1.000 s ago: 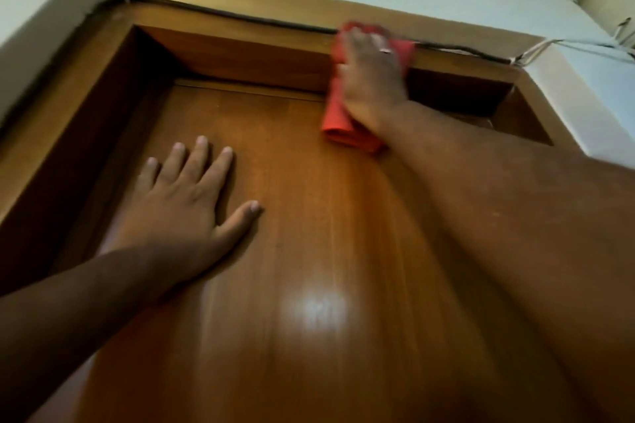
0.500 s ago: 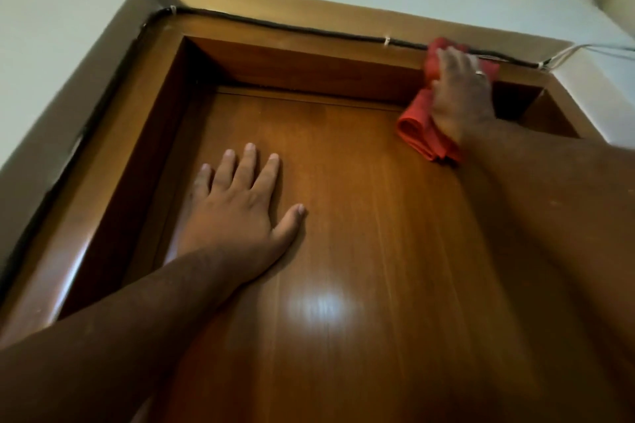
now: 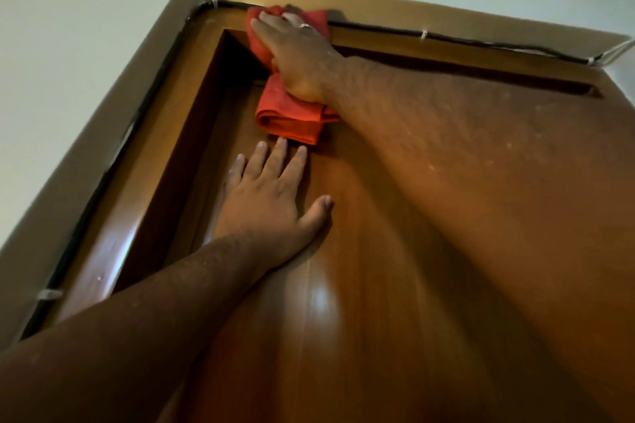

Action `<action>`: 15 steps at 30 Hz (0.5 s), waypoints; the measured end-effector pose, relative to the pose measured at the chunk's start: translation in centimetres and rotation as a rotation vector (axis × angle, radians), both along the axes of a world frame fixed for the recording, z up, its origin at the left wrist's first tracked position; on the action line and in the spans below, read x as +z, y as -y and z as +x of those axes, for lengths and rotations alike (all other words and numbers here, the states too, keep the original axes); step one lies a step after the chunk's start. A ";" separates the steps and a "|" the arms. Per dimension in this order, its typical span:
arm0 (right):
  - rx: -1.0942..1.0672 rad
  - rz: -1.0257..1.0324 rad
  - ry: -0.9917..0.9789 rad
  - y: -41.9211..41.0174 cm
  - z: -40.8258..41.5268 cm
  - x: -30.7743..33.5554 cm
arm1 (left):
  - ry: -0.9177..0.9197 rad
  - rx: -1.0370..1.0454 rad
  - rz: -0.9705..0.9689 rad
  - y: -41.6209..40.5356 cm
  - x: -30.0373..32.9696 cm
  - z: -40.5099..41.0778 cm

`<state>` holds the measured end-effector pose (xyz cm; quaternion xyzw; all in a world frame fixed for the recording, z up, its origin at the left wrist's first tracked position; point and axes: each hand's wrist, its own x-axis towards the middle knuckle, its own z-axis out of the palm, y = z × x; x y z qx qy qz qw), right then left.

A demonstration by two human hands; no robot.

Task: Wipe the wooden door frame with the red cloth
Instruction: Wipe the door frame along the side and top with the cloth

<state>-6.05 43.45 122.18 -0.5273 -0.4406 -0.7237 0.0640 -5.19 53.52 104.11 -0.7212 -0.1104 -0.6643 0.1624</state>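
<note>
The wooden door frame (image 3: 395,41) runs across the top of a glossy brown door (image 3: 360,285), seen from below. My right hand (image 3: 295,51) presses the red cloth (image 3: 292,113) flat against the frame's top rail near its left corner; a ring shows on one finger. The cloth's folded end hangs below my palm onto the door. My left hand (image 3: 271,203) lies flat on the door with fingers spread, its fingertips just under the hanging cloth, holding nothing.
A black cable (image 3: 481,43) clipped with white ties runs along the frame's top edge and down its left side (image 3: 103,182). White cables (image 3: 615,53) leave at the right corner. Pale wall surrounds the frame.
My right hand has slid the red cloth left along the top rail, from the right end to near the left corner. The view has shifted; my left hand still rests on the door.
</note>
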 end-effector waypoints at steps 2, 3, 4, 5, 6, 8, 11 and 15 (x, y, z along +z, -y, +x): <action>0.007 0.017 0.032 1.7 1.8 -0.2 | 0.005 -0.001 0.009 0.1 0.0 0.0; 0.008 0.043 0.023 3.0 3.0 -0.2 | 0.006 0.003 0.013 0.2 0.0 0.1; 0.008 0.073 0.002 4.6 4.3 -0.1 | 0.009 0.011 0.015 0.2 -0.1 0.1; -0.001 0.104 -0.031 6.4 5.7 0.1 | 0.009 0.024 0.014 0.1 -0.1 0.1; -0.020 0.132 -0.068 8.4 7.1 0.4 | 0.004 0.039 0.011 0.2 -0.2 0.1; -0.080 0.168 -0.144 12.8 9.7 0.6 | -0.020 0.070 0.005 0.5 -0.2 0.0; -0.179 0.211 -0.227 18.6 12.5 0.5 | -0.064 0.129 -0.043 1.4 -0.2 -0.1; -0.315 0.340 -0.428 26.6 15.7 -0.5 | -0.108 0.146 -0.052 5.3 -1.7 1.1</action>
